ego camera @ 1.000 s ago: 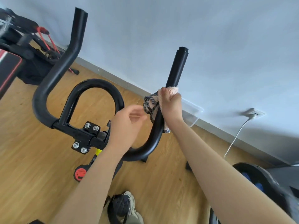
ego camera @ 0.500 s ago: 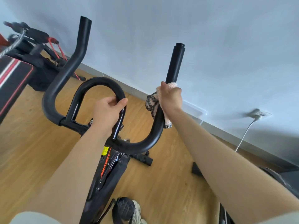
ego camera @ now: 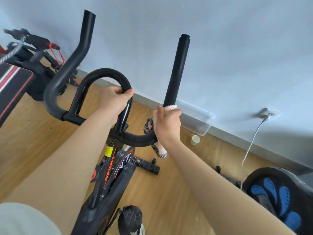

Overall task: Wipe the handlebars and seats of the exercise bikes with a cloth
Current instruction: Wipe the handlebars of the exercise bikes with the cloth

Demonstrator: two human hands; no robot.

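The black handlebars [ego camera: 67, 68] of an exercise bike fill the middle of the head view, with two upright horns and a central loop. My right hand [ego camera: 167, 124] is wrapped around the base of the right horn [ego camera: 177, 72], with a pink cloth [ego camera: 160, 150] with a black-and-white mesh edge pressed between palm and bar. The cloth's ends stick out above and below my fist. My left hand [ego camera: 113, 99] grips the right side of the central loop [ego camera: 105, 72]. The bike's frame [ego camera: 110, 167] with "SPORT" lettering drops below. The seat is out of sight.
A weight bench with red stripes [ego camera: 11, 82] and other black gear stand at the left. By the wall lie a clear plastic tray [ego camera: 198, 121] and a paper cup [ego camera: 195, 139]. A white cable [ego camera: 250, 145] hangs from a wall socket. A black and blue machine [ego camera: 277, 192] sits at right.
My left hand moved from beside the right horn onto the central loop and closed on it. My right hand with the cloth has slid slightly down the right horn toward the bend.
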